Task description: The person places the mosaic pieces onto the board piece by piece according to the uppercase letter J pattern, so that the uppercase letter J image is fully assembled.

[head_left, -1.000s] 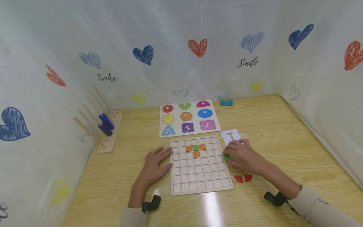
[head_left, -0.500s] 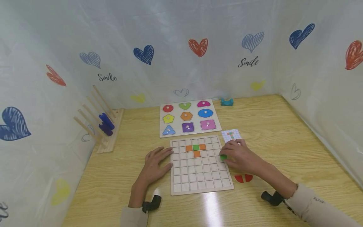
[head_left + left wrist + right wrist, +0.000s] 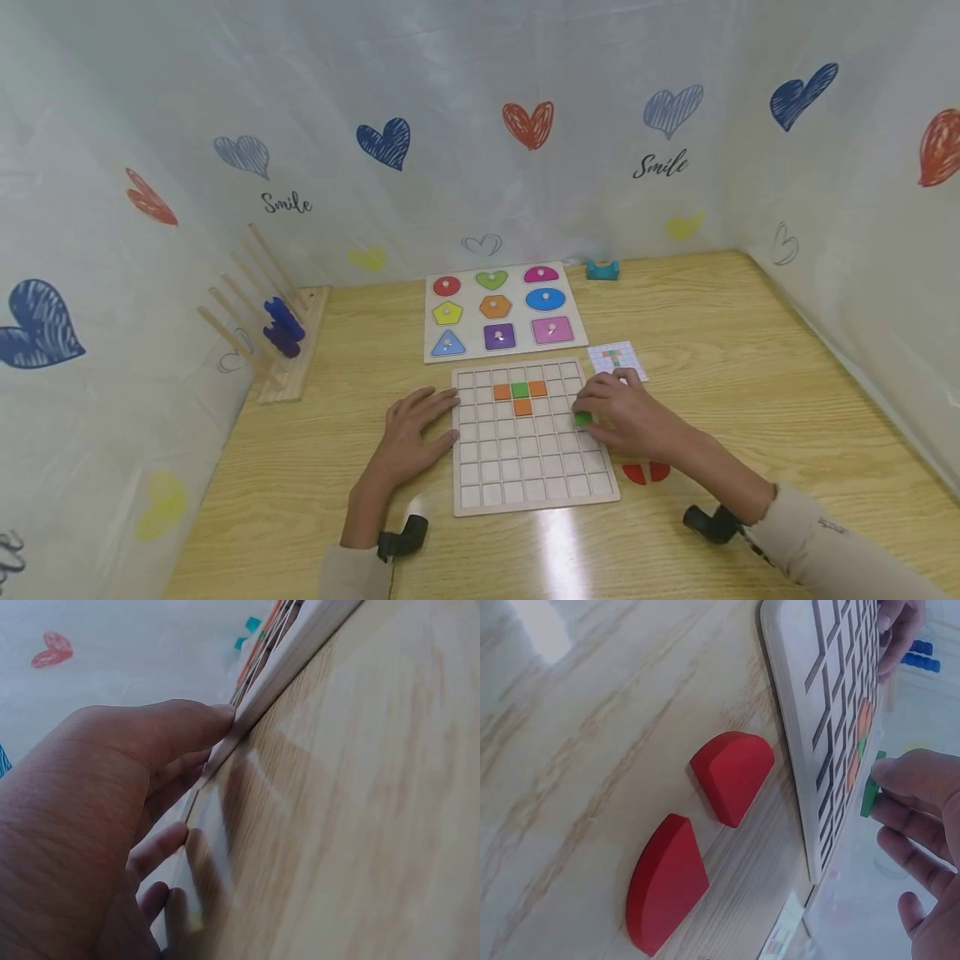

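My right hand (image 3: pixel 626 414) pinches a green square tile (image 3: pixel 872 785) between thumb and fingers, over the right side of the wooden grid board (image 3: pixel 489 481). On the board's upper rows lie a green tile (image 3: pixel 520 390) and three orange tiles, one (image 3: pixel 522 407) directly below the green. My left hand (image 3: pixel 412 438) rests at the board's left edge, its thumb and fingertips against the rim; the left wrist view shows the thumb (image 3: pixel 191 727) right at the board's side. A small pattern card (image 3: pixel 634 358) with a coloured T-like figure lies just beyond my right hand.
Two red quarter-circle pieces (image 3: pixel 731 776) lie right of the board. Behind it is a knobbed shape puzzle (image 3: pixel 474 329). A wooden peg rack (image 3: pixel 307 350) with blue pieces stands at the left, and a teal piece (image 3: pixel 602 271) sits at the back near the curtain.
My right hand has moved left with the green tile, from the board's right edge to over its right-hand squares. My left hand has stayed at the rim.
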Demonstrator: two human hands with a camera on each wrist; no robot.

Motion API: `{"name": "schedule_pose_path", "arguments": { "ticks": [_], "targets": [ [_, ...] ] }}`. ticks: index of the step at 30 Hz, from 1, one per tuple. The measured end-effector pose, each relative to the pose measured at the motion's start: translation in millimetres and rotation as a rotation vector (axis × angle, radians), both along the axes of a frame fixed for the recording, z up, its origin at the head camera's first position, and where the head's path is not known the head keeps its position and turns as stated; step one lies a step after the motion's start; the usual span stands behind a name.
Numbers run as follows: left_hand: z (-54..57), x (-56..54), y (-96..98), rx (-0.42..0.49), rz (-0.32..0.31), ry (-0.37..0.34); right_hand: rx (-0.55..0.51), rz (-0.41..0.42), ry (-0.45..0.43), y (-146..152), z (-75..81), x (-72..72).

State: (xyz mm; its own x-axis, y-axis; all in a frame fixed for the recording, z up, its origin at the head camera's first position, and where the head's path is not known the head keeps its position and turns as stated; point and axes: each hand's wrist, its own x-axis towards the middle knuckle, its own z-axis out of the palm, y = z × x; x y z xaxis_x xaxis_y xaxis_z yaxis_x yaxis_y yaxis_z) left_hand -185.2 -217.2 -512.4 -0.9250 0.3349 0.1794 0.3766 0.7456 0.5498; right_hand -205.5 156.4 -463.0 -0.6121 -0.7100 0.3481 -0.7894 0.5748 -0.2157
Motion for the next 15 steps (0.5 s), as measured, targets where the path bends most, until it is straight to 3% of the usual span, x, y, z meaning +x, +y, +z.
{"name": "schedule_pose_path", "arguments": {
  "ticks": [15],
  "targets": [
    [0.3, -0.8, 0.1, -0.012, -0.003, -0.006, 0.001, 0.028, -0.056, -14, 5.5, -0.3]
  ]
}}
